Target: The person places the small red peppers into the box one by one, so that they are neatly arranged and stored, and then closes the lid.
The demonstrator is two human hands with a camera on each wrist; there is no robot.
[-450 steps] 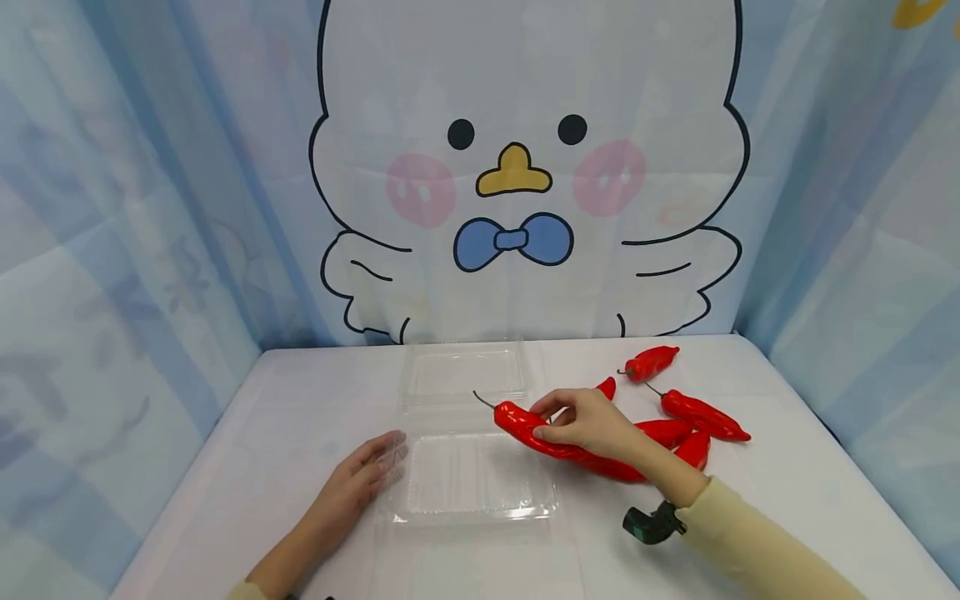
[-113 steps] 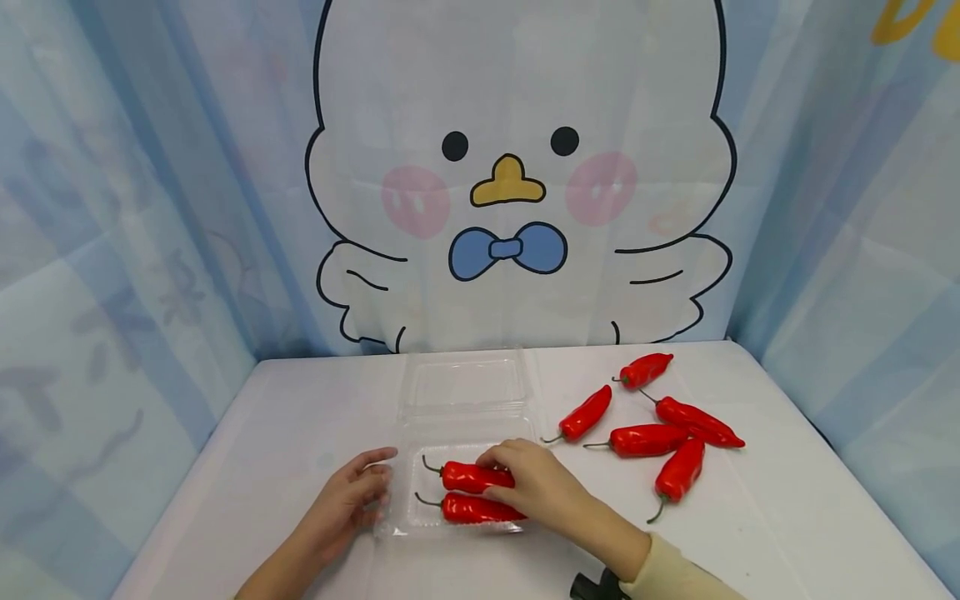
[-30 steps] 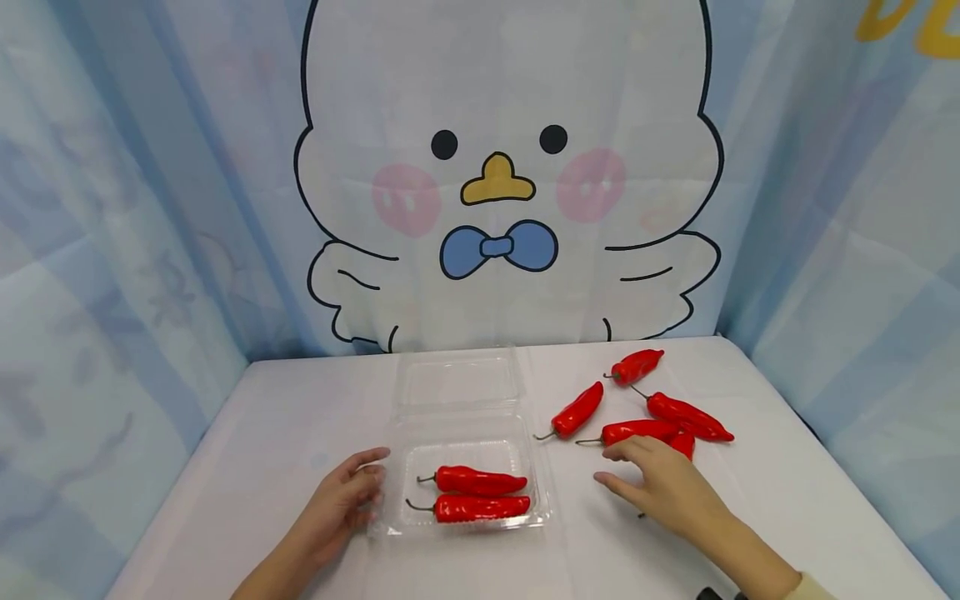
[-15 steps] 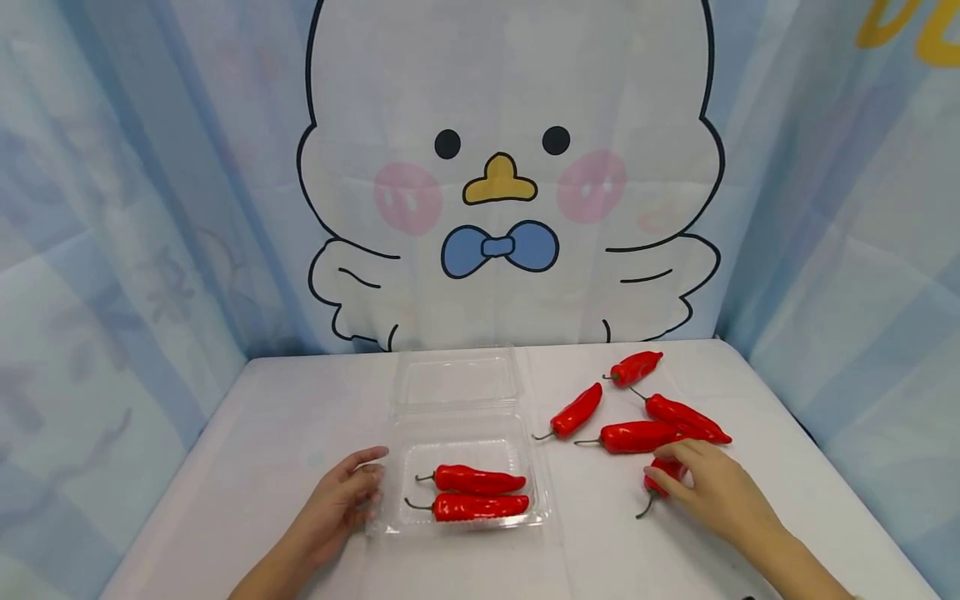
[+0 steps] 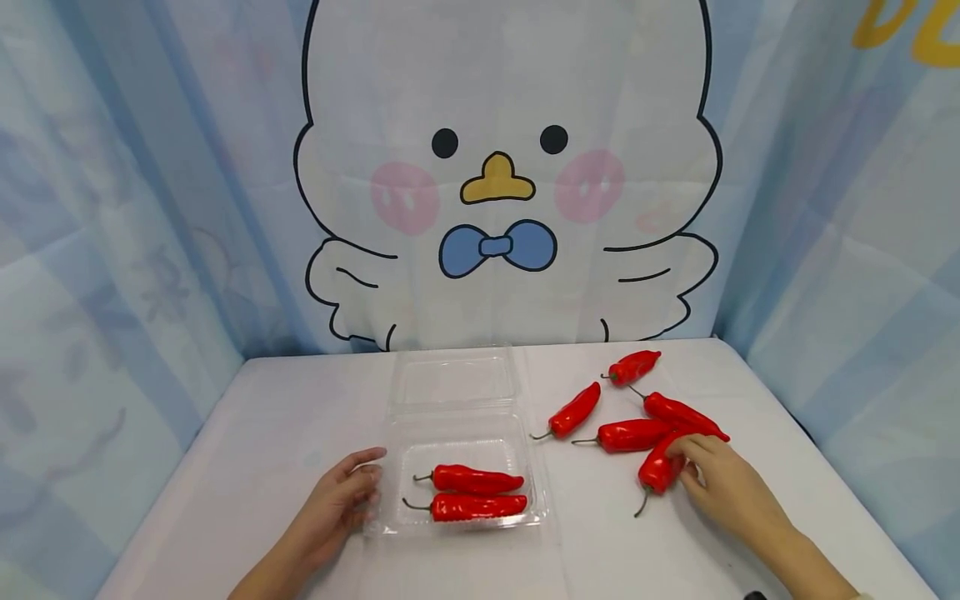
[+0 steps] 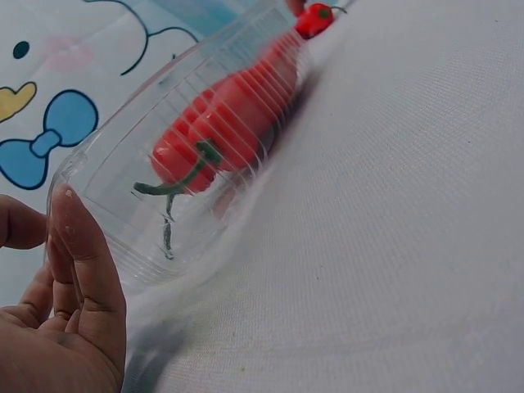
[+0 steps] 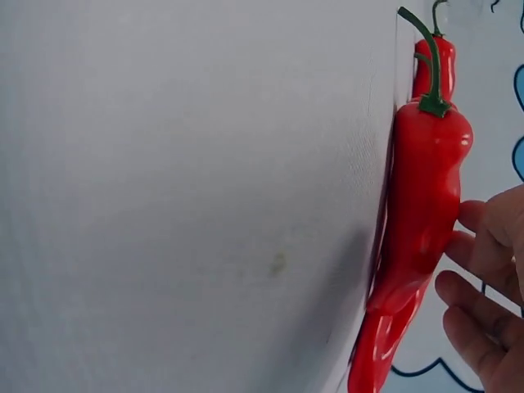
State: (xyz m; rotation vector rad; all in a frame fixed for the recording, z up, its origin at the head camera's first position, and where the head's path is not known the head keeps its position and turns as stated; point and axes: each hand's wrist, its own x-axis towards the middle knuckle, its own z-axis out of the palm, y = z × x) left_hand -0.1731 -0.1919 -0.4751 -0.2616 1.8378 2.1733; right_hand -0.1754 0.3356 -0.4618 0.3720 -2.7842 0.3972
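My left hand (image 5: 333, 507) is at the left side of a clear plastic box (image 5: 457, 531), pinching its rim between thumb and fingers in the left wrist view. Two red peppers lie side by side inside: the near pepper (image 5: 480, 507) and the far pepper (image 5: 480, 479), stems to the left. My right hand (image 5: 731, 483) reaches over a red pepper (image 5: 657, 472) on the right of the table. Its fingertips touch that pepper's side in the right wrist view (image 7: 430, 196), without wrapping round it. The hand hides part of the pepper's tip end in the head view.
The box's lid (image 5: 453, 381) lies folded back behind it. Several more red peppers are on the right: one lying crosswise (image 5: 633, 436), one slanted (image 5: 573, 411), one at the back (image 5: 633, 367), one far right (image 5: 682, 412). A printed curtain (image 5: 510, 292) stands behind the white table (image 5: 300, 417).
Earlier, the right hand carried a pepper, and two peppers came to lie in the box. Within the last second it moved right to the nearest loose pepper. The left hand has stayed at the box.
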